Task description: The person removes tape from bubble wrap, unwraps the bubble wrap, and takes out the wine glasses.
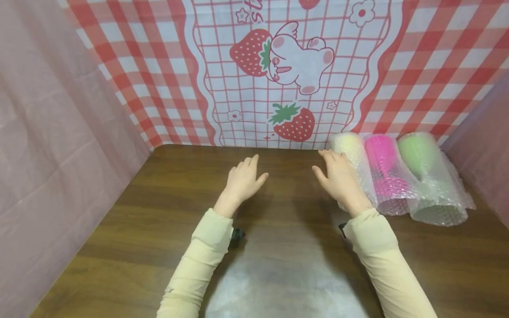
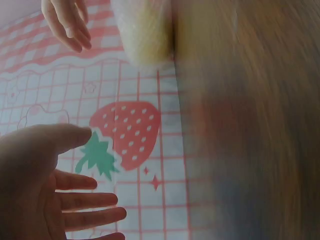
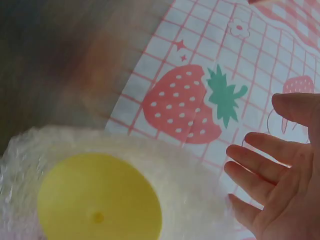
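My left hand is held over the table with its fingers extended and thumb apart, holding nothing. Opposite it, my right hand is spread in the same way, also with nothing in it. Closest to the right hand is a pale yellow goblet in bubble wrap, partly covered by that hand in the head view. The right wrist view shows its round yellow end through the wrap. Beside it are a bright pink goblet and a light green goblet, each wrapped in clear bubble wrap.
The brown wood-grain table ends at a hanging cloth printed with red checks, strawberries and a white cartoon animal. Pink curtains close off both sides. Dark bits of the wrist gear show below the cuffs.
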`<action>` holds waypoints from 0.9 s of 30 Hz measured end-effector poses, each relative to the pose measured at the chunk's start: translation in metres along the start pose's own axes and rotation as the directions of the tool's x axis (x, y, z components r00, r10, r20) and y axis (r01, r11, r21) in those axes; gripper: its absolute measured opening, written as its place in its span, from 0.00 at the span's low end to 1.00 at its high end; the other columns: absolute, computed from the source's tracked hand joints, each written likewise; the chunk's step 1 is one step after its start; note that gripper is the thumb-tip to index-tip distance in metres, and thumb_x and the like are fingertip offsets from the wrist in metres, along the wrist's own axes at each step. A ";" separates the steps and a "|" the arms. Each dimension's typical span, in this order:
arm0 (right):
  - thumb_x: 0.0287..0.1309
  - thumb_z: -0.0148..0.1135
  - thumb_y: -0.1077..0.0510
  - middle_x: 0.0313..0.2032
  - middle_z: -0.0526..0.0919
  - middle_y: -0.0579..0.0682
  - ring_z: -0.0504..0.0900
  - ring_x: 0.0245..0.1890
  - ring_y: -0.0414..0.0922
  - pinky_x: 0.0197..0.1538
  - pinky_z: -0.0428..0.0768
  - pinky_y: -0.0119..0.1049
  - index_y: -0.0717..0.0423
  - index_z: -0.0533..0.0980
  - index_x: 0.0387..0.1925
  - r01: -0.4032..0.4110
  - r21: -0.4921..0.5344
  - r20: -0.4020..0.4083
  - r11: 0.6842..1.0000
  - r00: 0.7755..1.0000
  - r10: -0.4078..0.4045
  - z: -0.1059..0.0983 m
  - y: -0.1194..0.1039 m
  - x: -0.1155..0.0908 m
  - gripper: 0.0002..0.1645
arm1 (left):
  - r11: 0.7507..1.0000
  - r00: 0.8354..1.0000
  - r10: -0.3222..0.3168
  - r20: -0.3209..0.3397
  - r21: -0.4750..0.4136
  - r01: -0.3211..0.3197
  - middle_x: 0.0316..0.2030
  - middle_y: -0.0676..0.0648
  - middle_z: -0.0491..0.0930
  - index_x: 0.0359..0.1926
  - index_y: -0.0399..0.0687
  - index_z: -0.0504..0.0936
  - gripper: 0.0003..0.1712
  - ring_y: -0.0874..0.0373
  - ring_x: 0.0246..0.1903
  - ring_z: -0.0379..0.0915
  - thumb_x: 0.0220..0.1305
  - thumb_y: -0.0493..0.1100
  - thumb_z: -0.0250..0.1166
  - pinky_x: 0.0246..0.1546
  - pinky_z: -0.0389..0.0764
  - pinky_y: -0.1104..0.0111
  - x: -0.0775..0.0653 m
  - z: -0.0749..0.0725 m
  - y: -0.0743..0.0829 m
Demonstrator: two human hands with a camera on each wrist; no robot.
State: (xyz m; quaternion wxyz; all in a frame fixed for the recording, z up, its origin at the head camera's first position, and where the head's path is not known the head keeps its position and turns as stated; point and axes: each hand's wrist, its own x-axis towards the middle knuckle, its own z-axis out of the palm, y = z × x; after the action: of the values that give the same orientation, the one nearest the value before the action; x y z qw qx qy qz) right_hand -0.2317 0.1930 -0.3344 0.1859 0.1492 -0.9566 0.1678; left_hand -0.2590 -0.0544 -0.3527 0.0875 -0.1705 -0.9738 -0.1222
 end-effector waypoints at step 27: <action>0.58 0.52 0.48 0.52 0.59 0.82 0.61 0.52 0.74 0.55 0.61 0.63 0.81 0.51 0.60 -0.449 0.113 0.047 0.887 0.894 0.446 -0.027 0.053 -0.024 0.44 | 0.903 0.989 0.024 0.145 -0.427 0.040 0.54 0.47 0.74 0.59 0.46 0.68 0.29 0.54 0.53 0.71 0.63 0.57 0.52 0.53 0.72 0.64 0.015 0.054 0.110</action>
State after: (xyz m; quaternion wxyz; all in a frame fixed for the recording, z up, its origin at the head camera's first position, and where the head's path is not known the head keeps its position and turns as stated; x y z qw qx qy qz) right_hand -0.2203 0.2559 -0.3347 0.1234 -0.0626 -0.9551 0.2620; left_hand -0.2405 0.0649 -0.3784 -0.0247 -0.1901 -0.9276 -0.3207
